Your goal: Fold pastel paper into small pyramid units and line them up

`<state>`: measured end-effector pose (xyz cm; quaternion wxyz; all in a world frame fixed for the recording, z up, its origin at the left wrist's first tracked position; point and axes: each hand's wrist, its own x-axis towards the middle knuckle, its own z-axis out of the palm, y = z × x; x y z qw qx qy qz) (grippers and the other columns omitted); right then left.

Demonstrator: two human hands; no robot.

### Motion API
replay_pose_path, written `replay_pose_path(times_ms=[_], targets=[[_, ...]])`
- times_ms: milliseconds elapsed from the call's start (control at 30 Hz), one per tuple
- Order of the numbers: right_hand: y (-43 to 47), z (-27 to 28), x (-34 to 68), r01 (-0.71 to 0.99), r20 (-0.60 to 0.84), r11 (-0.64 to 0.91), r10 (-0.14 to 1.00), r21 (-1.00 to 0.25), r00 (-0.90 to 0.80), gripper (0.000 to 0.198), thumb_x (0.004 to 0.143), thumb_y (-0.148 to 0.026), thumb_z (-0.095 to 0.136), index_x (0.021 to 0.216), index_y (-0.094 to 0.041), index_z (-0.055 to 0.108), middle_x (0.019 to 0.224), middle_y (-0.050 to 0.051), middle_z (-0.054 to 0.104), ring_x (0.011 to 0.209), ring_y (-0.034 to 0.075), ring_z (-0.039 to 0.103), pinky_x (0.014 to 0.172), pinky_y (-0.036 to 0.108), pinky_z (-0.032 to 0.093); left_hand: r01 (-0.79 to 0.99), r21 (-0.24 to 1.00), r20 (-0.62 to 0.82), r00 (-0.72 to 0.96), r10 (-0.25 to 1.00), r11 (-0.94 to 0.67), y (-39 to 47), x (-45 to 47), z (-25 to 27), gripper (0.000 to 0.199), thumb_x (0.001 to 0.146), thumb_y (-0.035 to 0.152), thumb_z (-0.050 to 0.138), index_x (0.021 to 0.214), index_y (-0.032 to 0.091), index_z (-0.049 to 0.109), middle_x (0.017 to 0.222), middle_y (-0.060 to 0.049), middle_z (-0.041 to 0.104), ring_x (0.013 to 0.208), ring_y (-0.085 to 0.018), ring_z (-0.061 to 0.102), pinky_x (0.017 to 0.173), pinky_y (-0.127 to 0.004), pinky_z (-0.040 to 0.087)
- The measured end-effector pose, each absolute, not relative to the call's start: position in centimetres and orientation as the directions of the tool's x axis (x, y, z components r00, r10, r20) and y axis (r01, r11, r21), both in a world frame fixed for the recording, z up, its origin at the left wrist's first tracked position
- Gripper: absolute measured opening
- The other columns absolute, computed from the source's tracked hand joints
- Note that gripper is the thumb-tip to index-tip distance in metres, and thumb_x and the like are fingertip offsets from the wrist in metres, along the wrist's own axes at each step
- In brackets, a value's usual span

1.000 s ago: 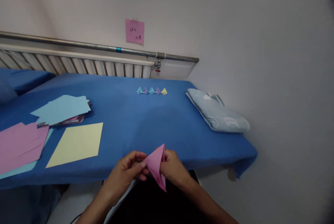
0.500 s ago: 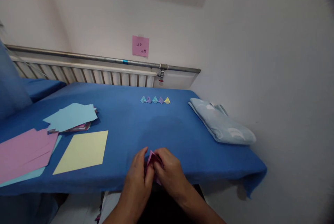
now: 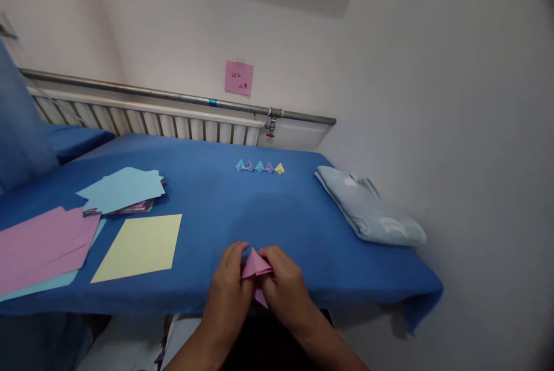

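A partly folded piece of pink paper [image 3: 255,265] is held between my two hands, above the front edge of the blue-covered table. My left hand [image 3: 231,284] grips its left side, and my right hand [image 3: 283,281] grips its right side. The paper shows a pointed peak at the top and a flap hanging below; my fingers hide part of it. Beyond my hands, several small folded paper pieces [image 3: 259,167] in teal, purple and yellow stand in a row. To the left lies a flat yellow sheet [image 3: 141,248].
Pink sheets [image 3: 47,247] and a stack of light blue sheets [image 3: 125,189] lie on the table's left. A folded pale blue blanket [image 3: 370,209] rests at the right. Behind the blue tablecloth [image 3: 208,198] are a radiator [image 3: 182,127] and a pipe [image 3: 168,96].
The pink paper has opened out between my hands: its pointed peak and lower flap now show, where before only a narrow edge was visible. The view has shifted slightly.
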<state>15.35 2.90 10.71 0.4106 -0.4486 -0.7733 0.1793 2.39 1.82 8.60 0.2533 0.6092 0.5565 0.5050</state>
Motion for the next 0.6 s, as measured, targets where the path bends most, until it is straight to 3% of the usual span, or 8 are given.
replay_pose_path(times_ms=[367,600], targets=[[2.7,10.5,15.3,0.574,0.508,0.572,0.811,-0.587,-0.290,0.021,0.079,-0.008,0.044,0.094,-0.018,0.055,0.084,0.006,0.062,0.079,0.019,0.058,0.070,0.029,0.046,0.430,0.865,0.342,-0.128,0.931,-0.259,2.2,2.4,9.3,0.031,0.073,0.010,0.050,0.101,0.020,0.060,0.098,-0.008,0.067,0.093,-0.024,0.063,0.085,-0.039,0.047],[2.5,10.0,14.9,0.629,0.589,0.632,0.741,-0.452,-0.322,0.026,0.077,-0.004,0.040,0.096,-0.018,0.053,0.081,0.006,0.062,0.073,0.019,0.058,0.066,0.029,0.047,0.339,0.933,0.186,-0.163,0.969,-0.122,2.1,1.7,10.0,0.029,0.071,0.016,0.055,0.098,0.020,0.062,0.090,-0.006,0.070,0.078,-0.023,0.065,0.072,-0.034,0.048]])
